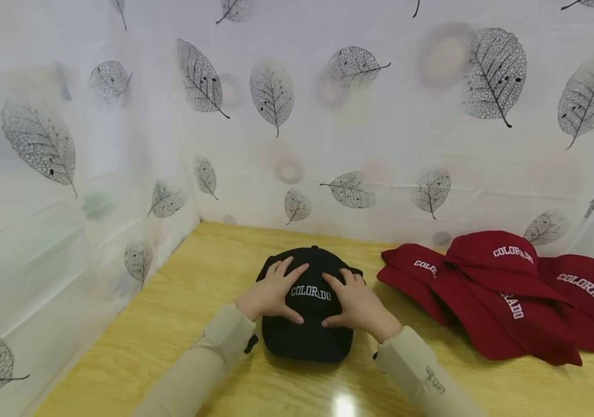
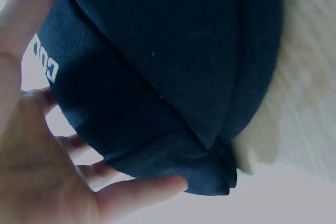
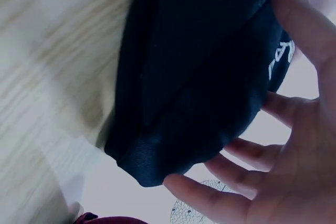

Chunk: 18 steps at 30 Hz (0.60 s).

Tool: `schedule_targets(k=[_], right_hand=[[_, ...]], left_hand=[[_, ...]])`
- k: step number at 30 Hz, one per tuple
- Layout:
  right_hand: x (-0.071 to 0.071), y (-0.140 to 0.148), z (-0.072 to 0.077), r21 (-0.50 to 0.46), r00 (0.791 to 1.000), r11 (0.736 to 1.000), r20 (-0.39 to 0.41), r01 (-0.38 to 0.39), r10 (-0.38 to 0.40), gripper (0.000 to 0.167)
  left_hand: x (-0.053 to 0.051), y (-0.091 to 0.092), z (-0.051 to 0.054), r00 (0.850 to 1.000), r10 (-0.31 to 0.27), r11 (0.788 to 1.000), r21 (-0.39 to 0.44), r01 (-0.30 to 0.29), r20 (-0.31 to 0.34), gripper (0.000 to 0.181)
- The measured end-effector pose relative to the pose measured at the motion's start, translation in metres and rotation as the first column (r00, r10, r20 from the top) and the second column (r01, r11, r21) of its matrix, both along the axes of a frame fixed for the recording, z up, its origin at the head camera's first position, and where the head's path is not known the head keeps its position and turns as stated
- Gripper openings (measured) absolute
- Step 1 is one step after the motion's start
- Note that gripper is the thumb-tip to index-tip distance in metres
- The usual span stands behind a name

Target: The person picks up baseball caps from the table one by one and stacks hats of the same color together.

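Note:
A black baseball cap [image 1: 311, 292] with white COLORADO lettering lies on the wooden table, its brim toward me. My left hand [image 1: 275, 294] rests on the left of the crown with spread fingers, the thumb near the seam above the brim. On the crown's other side my right hand [image 1: 358, 302] touches the cap in the same spread way. The left wrist view shows the dark side panel of the cap [image 2: 152, 77] along the left fingers. In the right wrist view, spread fingers lie along the cap's [image 3: 199, 72] opposite side.
Several dark red caps [image 1: 505, 301] with white COLORADO lettering lie in an overlapping pile on the right of the table [image 1: 198, 278]. A white curtain [image 1: 318, 145] printed with grey leaves hangs behind the table and along its left side.

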State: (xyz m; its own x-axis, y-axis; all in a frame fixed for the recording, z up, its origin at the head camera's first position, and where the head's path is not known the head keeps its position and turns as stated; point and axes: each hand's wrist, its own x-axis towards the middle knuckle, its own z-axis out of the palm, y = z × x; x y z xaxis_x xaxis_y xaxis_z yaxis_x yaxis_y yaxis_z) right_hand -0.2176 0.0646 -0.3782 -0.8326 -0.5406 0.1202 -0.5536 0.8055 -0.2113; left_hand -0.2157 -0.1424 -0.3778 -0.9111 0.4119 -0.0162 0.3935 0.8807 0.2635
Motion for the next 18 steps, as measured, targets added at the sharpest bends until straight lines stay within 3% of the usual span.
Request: schedule_targets(k=[5, 9, 11, 12, 14, 16, 18], right_hand=[[0.006, 0.005, 0.000, -0.096, 0.999, 0.995, 0.032, -0.007, 0.010, 0.087], [0.015, 0.018, 0.004, -0.310, 0.978, 0.950, 0.205, 0.037, 0.029, 0.082], [0.018, 0.028, 0.007, -0.417, 0.934, 0.901, 0.354, 0.117, 0.043, 0.077], [0.020, 0.033, 0.009, -0.452, 0.903, 0.877, 0.427, 0.167, 0.048, 0.075], [0.023, 0.041, 0.007, -0.477, 0.825, 0.836, 0.562, 0.270, 0.054, 0.071], [0.027, 0.046, 0.003, -0.487, 0.739, 0.801, 0.669, 0.348, 0.086, 0.067], [0.029, 0.048, -0.001, -0.494, 0.674, 0.777, 0.728, 0.391, 0.124, 0.065]], left_hand=[[0.009, -0.002, 0.001, 0.999, 0.024, 0.997, 0.071, -0.021, -0.042, 0.104], [0.022, -0.010, 0.001, 0.993, 0.098, 0.967, 0.229, -0.109, 0.060, 0.102], [0.028, -0.018, 0.001, 0.977, 0.125, 0.927, 0.331, -0.177, 0.173, 0.098], [0.030, -0.022, 0.002, 0.961, 0.135, 0.898, 0.381, -0.221, 0.241, 0.094], [0.035, -0.029, 0.002, 0.927, 0.139, 0.842, 0.451, -0.297, 0.349, 0.086], [0.038, -0.035, 0.001, 0.881, 0.159, 0.792, 0.475, -0.384, 0.446, 0.079], [0.041, -0.038, -0.001, 0.850, 0.165, 0.763, 0.482, -0.431, 0.500, 0.071]])
